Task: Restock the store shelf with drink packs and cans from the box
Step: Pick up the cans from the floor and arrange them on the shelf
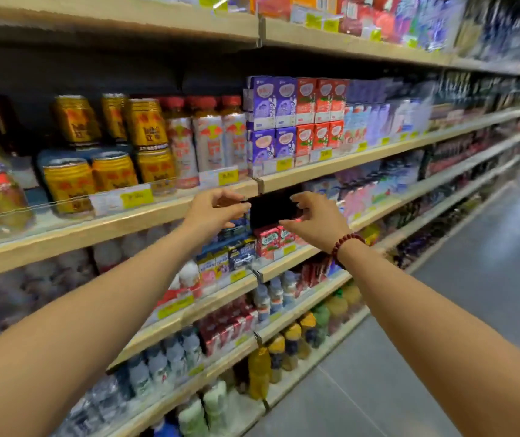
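Both my arms reach out to the store shelf. My left hand [217,209] and my right hand [315,219] hover side by side in front of a dark gap [271,209] in the row, fingers curled but apart, with nothing visible in either. Just below the gap stand small red drink packs [271,239], with blue and dark packs [236,253] to their left on the same wooden shelf [293,258]. A red bead bracelet [345,244] circles my right wrist. The box is out of view.
The shelf above holds gold cans [69,184], red-capped bottles [208,143] and stacked purple and red packs [284,115]. Lower shelves carry clear and coloured bottles [158,367]. The grey aisle floor [441,342] runs along the right.
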### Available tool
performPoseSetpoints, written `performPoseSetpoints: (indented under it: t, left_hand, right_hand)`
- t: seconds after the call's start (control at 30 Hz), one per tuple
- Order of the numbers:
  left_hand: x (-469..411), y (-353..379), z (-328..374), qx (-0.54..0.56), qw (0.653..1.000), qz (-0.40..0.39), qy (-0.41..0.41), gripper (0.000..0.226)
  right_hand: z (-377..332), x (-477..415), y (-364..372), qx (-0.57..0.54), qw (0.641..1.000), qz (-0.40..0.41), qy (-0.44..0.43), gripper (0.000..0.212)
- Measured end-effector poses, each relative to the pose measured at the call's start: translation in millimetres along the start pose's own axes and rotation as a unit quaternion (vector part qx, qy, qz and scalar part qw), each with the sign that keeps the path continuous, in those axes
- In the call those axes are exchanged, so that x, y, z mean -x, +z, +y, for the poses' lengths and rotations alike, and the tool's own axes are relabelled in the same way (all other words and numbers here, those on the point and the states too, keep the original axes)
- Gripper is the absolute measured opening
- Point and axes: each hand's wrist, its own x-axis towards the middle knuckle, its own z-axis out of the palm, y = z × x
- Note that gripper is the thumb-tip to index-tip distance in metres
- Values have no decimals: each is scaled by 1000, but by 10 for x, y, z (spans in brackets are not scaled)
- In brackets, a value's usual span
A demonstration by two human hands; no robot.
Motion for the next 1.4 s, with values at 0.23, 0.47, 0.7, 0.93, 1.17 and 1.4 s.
performPoseSetpoints:
  t: [0.23, 0.47, 0.7, 0.93, 1.17, 1.4]
  left_hand:
    - [198, 1311, -531, -5, 991, -126, -47, 13]
    - [696, 2790, -1204, -30, 966, -225, -123, 21]
    - [1412, 3992, -2099, -50, 929, -320, -181, 22]
    - [2021, 4749, -3152, -102, 899, -370, -212, 38]
    - [2535, 5324, -4614, -125, 878, -405, -224, 47]
    - [2820, 6043, -6064, -193, 846, -461, -185, 64]
  right_hand:
    - [1311, 891, -248, 12, 986, 16, 167, 60]
    - [2663, 1939, -301, -24, 943, -4, 331, 58]
    - [3837, 3055, 118, -48, 890, -10, 453, 55]
    - [4687, 4052, 916, -30, 849, -62, 524, 54]
    - [5568, 4728, 2120, -38, 827, -69, 556, 55]
    - [6561, 5253, 3429, -40, 818, -102, 565, 61]
